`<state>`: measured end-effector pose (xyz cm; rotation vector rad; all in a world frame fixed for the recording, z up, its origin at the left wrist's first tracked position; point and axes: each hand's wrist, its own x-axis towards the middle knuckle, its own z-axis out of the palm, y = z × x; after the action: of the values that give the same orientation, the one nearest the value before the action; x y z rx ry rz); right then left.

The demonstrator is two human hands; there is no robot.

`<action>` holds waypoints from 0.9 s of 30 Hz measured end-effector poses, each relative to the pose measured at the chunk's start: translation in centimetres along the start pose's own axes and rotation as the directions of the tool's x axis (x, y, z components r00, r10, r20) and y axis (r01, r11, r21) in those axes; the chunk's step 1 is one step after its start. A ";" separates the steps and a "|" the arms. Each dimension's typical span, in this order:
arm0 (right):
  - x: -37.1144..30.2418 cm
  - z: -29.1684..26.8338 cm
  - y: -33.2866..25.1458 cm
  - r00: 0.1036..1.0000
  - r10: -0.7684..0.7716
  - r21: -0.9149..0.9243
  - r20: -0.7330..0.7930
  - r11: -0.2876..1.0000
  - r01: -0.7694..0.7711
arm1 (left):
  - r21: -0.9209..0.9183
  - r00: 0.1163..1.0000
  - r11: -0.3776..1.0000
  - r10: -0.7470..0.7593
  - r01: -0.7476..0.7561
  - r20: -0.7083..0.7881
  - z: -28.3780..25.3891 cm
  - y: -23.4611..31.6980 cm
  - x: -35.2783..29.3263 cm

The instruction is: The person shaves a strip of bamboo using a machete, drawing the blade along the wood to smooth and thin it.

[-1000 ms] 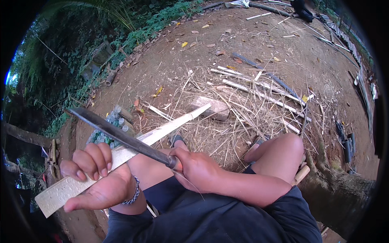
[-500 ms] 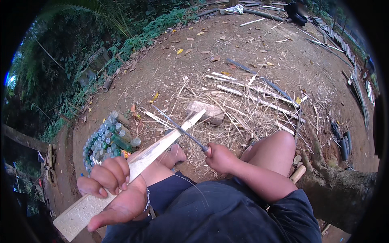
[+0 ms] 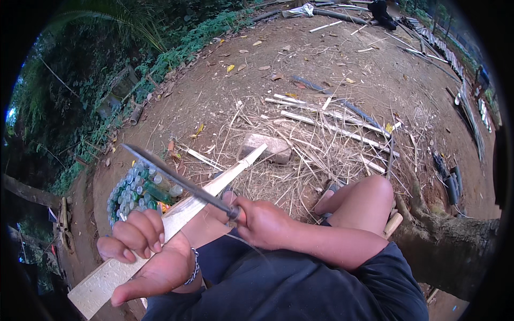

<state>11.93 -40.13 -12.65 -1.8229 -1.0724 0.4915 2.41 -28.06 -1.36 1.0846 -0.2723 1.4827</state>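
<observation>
My left hand [image 3: 147, 254] is closed around a flat, pale wooden slat [image 3: 95, 284], its thumb lying along the near side. The slat slants up and away to the right. Its narrowed far end reaches a squared wooden block [image 3: 276, 149] on the ground. In my right hand [image 3: 265, 223] is the handle of a knife with a long dark blade [image 3: 174, 175]. The blade crosses above the middle of the slat, pointing to the far left. Whether it touches the wood I cannot tell.
Left of my legs lies a heap of clear and green bottles [image 3: 131, 195]. Shavings and pale split strips [image 3: 334, 128] cover the dirt ahead, beside a blue-grey pole [image 3: 350, 107]. A thick trunk [image 3: 455, 262] lies at my right. Another person [image 3: 382, 13] is far off.
My right hand has come back toward my body and left along the slat, bringing the knife with it. My left hand keeps its hold. The view has shifted slightly.
</observation>
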 end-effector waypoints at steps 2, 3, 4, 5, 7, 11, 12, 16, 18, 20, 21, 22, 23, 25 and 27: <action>-0.6 0.9 3.6 0.997 0.025 -0.066 -0.067 0.997 -0.029 | -0.018 1.000 1.000 -0.008 0.008 -0.003 0.2 -0.5 -0.2; -0.6 1.2 7.2 0.982 0.174 -0.073 -0.079 0.981 -0.180 | -0.039 1.000 0.999 -0.026 0.026 0.012 0.2 -0.5 -0.4; 0.6 0.1 8.2 0.953 0.292 -0.082 -0.086 0.951 -0.299 | -0.054 1.000 0.998 -0.014 0.015 0.027 0.1 -0.6 -0.5; 1.5 -0.6 8.7 0.909 0.406 -0.089 -0.096 0.906 -0.414 | -0.069 0.999 0.998 -0.002 0.005 0.042 0.1 -0.5 -0.6; 0.8 1.3 4.0 0.968 0.246 -0.067 -0.039 0.966 -0.248 | -0.093 0.998 0.996 0.006 0.000 0.070 -0.8 0.2 0.1; 0.5 0.6 3.0 0.995 0.096 -0.072 -0.013 0.993 -0.096 | -0.022 1.000 1.000 -0.016 0.017 0.021 -0.4 -0.3 0.6; 1.3 1.0 9.9 0.957 0.286 -0.086 -0.036 0.954 -0.288 | -0.023 0.999 0.999 -0.041 0.042 0.032 -0.1 -0.3 0.7; 4.0 -0.5 6.4 0.956 0.294 -0.155 -0.021 0.943 -0.293 | -0.012 1.000 1.000 0.016 -0.016 -0.013 -0.4 -1.5 2.2; 3.2 -0.4 -0.1 0.989 0.100 -0.071 0.113 0.993 -0.092 | 0.054 0.999 0.999 0.000 0.002 -0.036 -1.0 -1.0 2.4; 3.6 -0.1 3.4 0.987 0.157 -0.131 0.027 0.980 -0.152 | 0.023 1.000 1.000 -0.020 0.020 -0.001 -0.1 -1.6 2.7; 3.7 0.4 6.6 0.982 0.190 -0.160 -0.022 0.968 -0.191 | 0.002 0.999 0.999 -0.037 0.037 0.017 0.2 -1.9 2.9; 4.4 -0.7 12.4 0.839 0.543 -0.080 -0.032 0.836 -0.543 | 0.022 0.999 0.999 -0.042 0.042 0.008 0.7 -2.5 3.4; 4.6 -0.7 12.6 0.837 0.548 -0.119 -0.015 0.830 -0.545 | -0.008 0.999 0.999 -0.049 0.049 0.016 0.4 -2.3 3.7; 5.5 -0.5 13.2 0.845 0.535 -0.183 0.019 0.833 -0.523 | -0.058 0.998 0.998 -0.038 0.041 0.055 0.1 -2.3 4.0; 4.5 1.6 9.1 0.914 0.404 -0.124 0.033 0.909 -0.397 | 0.017 0.997 0.997 -0.072 0.072 0.039 -0.6 -2.1 4.7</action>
<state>17.47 -37.19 -20.85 -2.1559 -0.7723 0.7421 4.71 -24.02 0.94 1.1265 -0.2472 1.4025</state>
